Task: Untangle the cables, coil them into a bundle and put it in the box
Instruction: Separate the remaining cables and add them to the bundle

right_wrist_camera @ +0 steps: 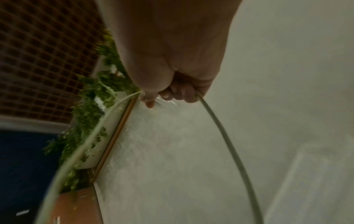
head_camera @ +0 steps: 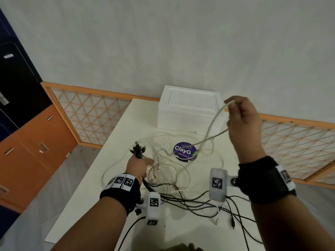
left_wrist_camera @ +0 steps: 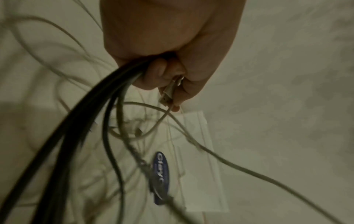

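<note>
The white foam box (head_camera: 189,107) stands shut at the far end of the white table (head_camera: 101,205), against the pale wall, and everything else lies on the near side of it. Just in front of the box a round purple sticker (head_camera: 184,151) is stuck to the tabletop, and a tangle of white cables (head_camera: 174,171) is spread loosely around and over that sticker. Nearer the person than the sticker, several black cables (head_camera: 195,203) trail across the table toward its near edge. The left hand (head_camera: 137,166), low over the table and to the left of the sticker, has its fingers curled tight around a bunch of the black cables, whose plugs (head_camera: 138,149) stick up out of the fist; the left wrist view shows a pale plug (left_wrist_camera: 168,94) also pinched between its fingertips. The right hand (head_camera: 241,116) is raised above the table beside the box's right corner, its fingers closed on a grey-white cable (head_camera: 212,124), which hangs in a loop from the hand down to the sticker.
</note>
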The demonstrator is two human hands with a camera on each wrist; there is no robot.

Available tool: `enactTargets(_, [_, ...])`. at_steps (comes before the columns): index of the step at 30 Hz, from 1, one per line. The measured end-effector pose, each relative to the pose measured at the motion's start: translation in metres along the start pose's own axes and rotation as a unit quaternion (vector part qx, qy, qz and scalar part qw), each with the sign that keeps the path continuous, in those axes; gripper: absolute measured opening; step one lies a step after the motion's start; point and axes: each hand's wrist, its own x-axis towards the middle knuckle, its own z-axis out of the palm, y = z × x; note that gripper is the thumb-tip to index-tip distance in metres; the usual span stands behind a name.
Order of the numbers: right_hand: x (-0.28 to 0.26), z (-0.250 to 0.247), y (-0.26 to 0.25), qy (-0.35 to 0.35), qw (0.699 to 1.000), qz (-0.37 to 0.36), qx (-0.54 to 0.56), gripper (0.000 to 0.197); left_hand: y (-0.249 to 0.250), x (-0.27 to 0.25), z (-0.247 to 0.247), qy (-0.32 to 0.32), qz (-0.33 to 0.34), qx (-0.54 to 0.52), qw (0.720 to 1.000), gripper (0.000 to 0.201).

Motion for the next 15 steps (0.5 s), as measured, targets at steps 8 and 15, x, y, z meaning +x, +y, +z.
enactTargets(8, [0.013, -0.044, 0.020, -0.009, 0.925, -0.189, -0.331, 0.013, -0.021, 0.012, -0.020, -0.001, -0.016, 0.035, 0.999, 0.031])
enactTargets(15, [-0.013, -0.053, 0.044, 0.017, 0.880, -0.153, -0.449, 0.019, -0.027, 0.018, -0.037, -0.016, -0.006, 0.147, 0.989, 0.020])
